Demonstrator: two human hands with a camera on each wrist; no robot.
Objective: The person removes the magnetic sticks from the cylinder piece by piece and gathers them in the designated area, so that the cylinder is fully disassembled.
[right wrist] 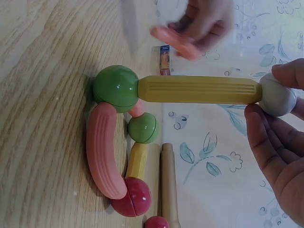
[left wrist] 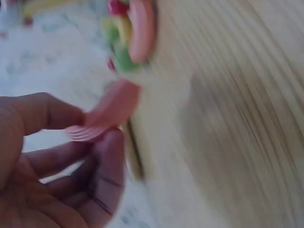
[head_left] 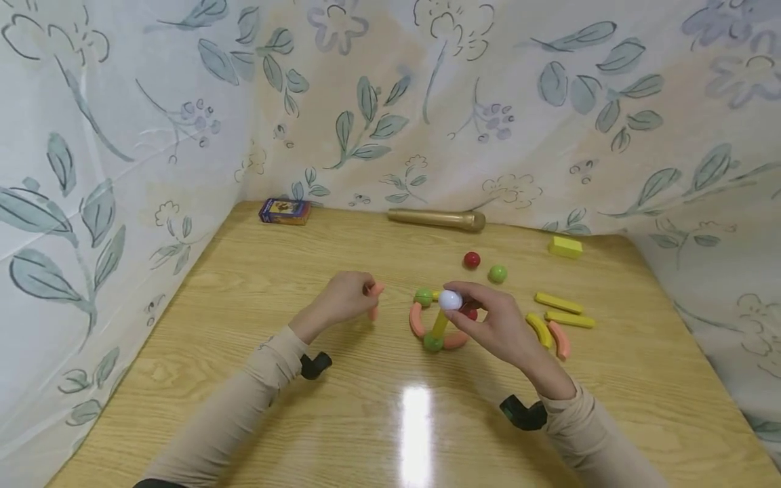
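My right hand (head_left: 497, 325) pinches a white ball (right wrist: 277, 95) between thumb and fingers. The ball sits at the upper end of a yellow ribbed stick (right wrist: 199, 90), whose lower end meets a green ball (right wrist: 116, 89). That green ball belongs to a ring on the table, made of curved pink pieces (right wrist: 101, 149), another green ball (head_left: 424, 296), a red ball (right wrist: 133, 197) and a yellow piece (right wrist: 137, 159). To the left of the ring, my left hand (head_left: 344, 298) pinches a curved pink piece (left wrist: 111, 107), held apart from the ring.
Loose yellow sticks (head_left: 558, 303), a curved yellow piece (head_left: 539, 331) and a curved pink piece (head_left: 558, 340) lie right of the ring. Behind are a red ball (head_left: 472, 260), a green ball (head_left: 497, 274), a yellow block (head_left: 565, 247), a gold microphone (head_left: 436, 219) and a small box (head_left: 284, 211).
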